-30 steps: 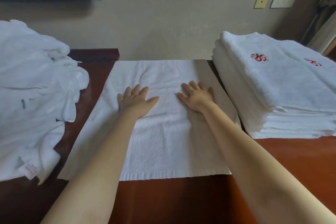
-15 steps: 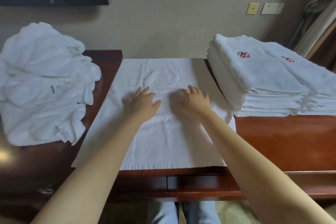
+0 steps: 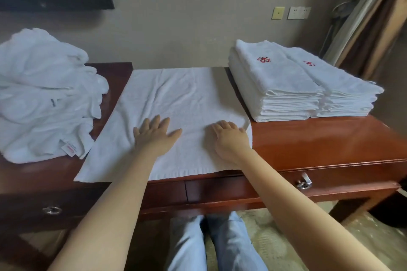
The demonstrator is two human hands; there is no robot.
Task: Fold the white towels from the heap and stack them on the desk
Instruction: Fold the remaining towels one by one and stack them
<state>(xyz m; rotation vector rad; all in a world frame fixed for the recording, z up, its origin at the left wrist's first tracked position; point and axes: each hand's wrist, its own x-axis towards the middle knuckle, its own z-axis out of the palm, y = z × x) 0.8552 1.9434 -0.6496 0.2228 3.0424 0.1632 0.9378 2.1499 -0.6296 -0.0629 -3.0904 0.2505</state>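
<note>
From the head view, your left hand [image 3: 154, 136] lies palm down on the spread towel [image 3: 182, 99]. Its fingers are straight and fanned, and it grips nothing. Your right hand [image 3: 229, 138] rests palm down near that towel's right edge, with the fingers a little bent and the tips on the cloth. No fold is gathered in it.

The towel lies flat in the middle of the wooden surface [image 3: 319, 141], and its near hem reaches the front edge. To your left sits the heap [image 3: 44, 94] of loose white towels, touching the spread towel's left side. To your right stand two stacks of folded towels [image 3: 286, 94], side by side and pressed together, just beside the spread towel's far right corner.

The only containers are the drawers under the surface, all closed, so you cannot see what they hold. One has a metal pull [image 3: 304, 182] on the right and another a round knob [image 3: 51, 209] on the left.

As for writing, a white tag [image 3: 71, 149] with red print hangs at the heap's near corner, and a small dark tag [image 3: 52, 102] sits higher up. Both are too small to read. Each stack's top towel carries a red embroidered emblem [image 3: 263, 59], which is not legible.
</note>
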